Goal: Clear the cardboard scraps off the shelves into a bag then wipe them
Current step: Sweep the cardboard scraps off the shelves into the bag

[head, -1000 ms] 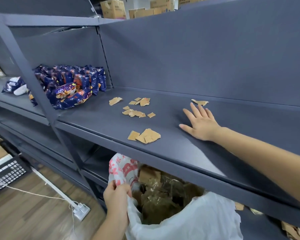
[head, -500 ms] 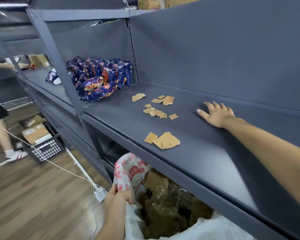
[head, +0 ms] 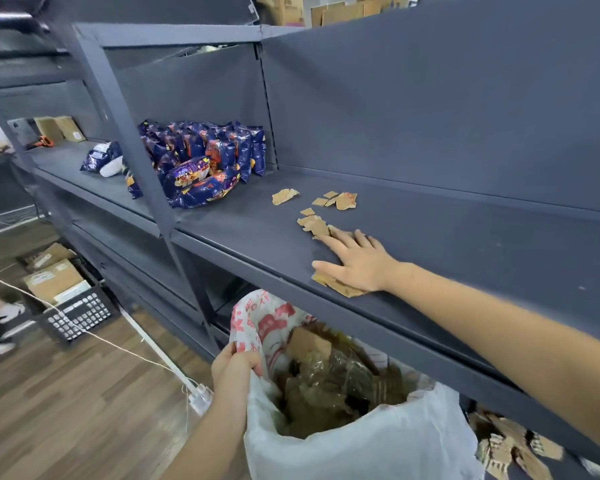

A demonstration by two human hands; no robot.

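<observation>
— What's the right hand [head: 357,263] doing?

— Lying flat on the dark grey metal shelf [head: 465,258], fingers straight and spread, pointing toward the rear left. It grips nothing. Under the heel of the palm sits a flat pile of torn brown cardboard pieces [head: 340,288], right at the front lip, its long side running along that edge.

— And at the fingertips?

— The index finger touches a second ragged cardboard cluster [head: 314,225], also lying flat, stretched from the fingers back toward the rear wall. Beyond it lies a small loose group of scraps [head: 342,200] nearer the back, with a single jagged piece [head: 284,196] off to their left.

— The other hand?

— The left hand [head: 234,363] is curled tight round the rim of a white plastic bag with red print [head: 361,445], holding it below the shelf's front edge with the mouth facing up and wide. Inside I see brown card and crumpled clear film.

— Anything else about?

— Blue snack packets [head: 205,161] are heaped at the left end, partly behind the upright. There is more torn card on the lower shelf [head: 499,448], to the right of the bag. Down on the wooden floor are a black keypad with white keys [head: 78,317] and taped cardboard boxes [head: 52,278].
</observation>
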